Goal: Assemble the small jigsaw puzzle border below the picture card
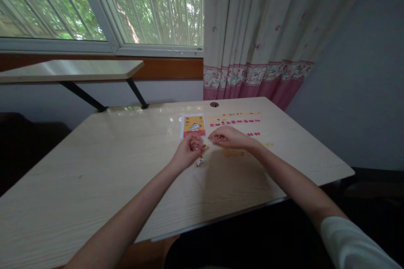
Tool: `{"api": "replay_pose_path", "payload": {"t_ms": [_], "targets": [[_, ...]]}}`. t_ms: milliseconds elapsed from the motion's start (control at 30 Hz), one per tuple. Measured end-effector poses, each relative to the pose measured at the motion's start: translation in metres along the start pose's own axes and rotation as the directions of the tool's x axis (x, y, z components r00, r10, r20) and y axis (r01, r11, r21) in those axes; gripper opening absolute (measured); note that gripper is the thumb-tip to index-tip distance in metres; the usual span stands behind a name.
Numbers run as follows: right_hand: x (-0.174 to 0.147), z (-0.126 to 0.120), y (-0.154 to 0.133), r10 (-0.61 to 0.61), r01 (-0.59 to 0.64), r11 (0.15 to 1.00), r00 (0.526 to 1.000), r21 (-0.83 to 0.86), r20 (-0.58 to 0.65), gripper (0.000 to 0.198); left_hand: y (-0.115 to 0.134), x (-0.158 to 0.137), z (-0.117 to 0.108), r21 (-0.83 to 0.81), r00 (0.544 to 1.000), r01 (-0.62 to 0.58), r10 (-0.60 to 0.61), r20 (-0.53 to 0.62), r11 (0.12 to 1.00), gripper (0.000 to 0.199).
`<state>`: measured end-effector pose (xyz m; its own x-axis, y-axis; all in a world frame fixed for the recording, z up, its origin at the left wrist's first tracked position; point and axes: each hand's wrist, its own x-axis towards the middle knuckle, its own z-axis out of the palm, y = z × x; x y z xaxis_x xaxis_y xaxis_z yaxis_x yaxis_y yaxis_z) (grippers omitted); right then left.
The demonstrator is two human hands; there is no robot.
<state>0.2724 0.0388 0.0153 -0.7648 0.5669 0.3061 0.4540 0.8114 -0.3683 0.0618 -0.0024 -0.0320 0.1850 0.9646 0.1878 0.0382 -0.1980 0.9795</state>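
Near the middle of the wood-grain surface [126, 168], we note both hands close together, a narrow gap between them. Our left hand [190, 151] has its fingers curled inward; a small yellow-and-red piece [205, 147] shows at the fingertips, but we cannot tell whether this grip grasps it. Our right hand [229, 136] has thumb and forefinger drawn together; we cannot tell whether anything sits in that grip. Just below the left fingers lies a white jigsaw cluster [200, 162], flat. Directly beyond the left hand we record a picture card [194, 122], white-bordered, printed with a white cartoon bird on yellow above a red band. Right of the card, beyond the right hand, run a yellow row of pieces [233, 114] and, nearer, a red row [236, 123]. Past the right wrist we find a short red row [254, 134]; orange-yellow pieces [232, 153] lie partly under the forearm.
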Motion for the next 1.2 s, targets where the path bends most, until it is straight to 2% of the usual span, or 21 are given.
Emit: {"api": "replay_pose_path", "payload": {"t_ms": [100,200,333,533,900,1200], "targets": [[-0.001,0.012,-0.003,-0.090,0.089,0.996,0.995,-0.019,-0.036,0.026,0.005,0.002,-0.005,-0.224,0.993,0.114,-0.118,-0.002,0.968,0.043],[-0.004,0.023,-0.004,-0.133,0.131,0.991,0.989,-0.032,-0.065,0.026,0.010,0.001,-0.006,-0.302,0.985,0.171,-0.169,0.032,0.938,0.049],[-0.006,0.028,-0.006,-0.133,0.128,0.991,0.976,-0.041,-0.170,0.023,0.013,0.000,-0.005,-0.314,0.981,0.192,-0.192,0.033,0.930,0.049],[-0.007,0.032,-0.007,-0.119,0.098,0.991,0.960,-0.094,-0.254,0.027,0.016,-0.002,-0.005,-0.328,0.975,0.218,-0.219,0.036,0.919,0.050],[-0.008,0.034,-0.009,-0.251,0.187,0.955,0.922,-0.229,-0.295,0.022,0.017,-0.003,-0.004,-0.320,0.967,0.254,-0.241,0.079,0.913,0.052],[-0.009,0.034,-0.008,-0.276,0.188,0.936,0.917,-0.298,-0.289,0.025,0.016,-0.003,-0.005,-0.296,0.972,0.229,-0.199,0.128,0.927,0.050]]}}
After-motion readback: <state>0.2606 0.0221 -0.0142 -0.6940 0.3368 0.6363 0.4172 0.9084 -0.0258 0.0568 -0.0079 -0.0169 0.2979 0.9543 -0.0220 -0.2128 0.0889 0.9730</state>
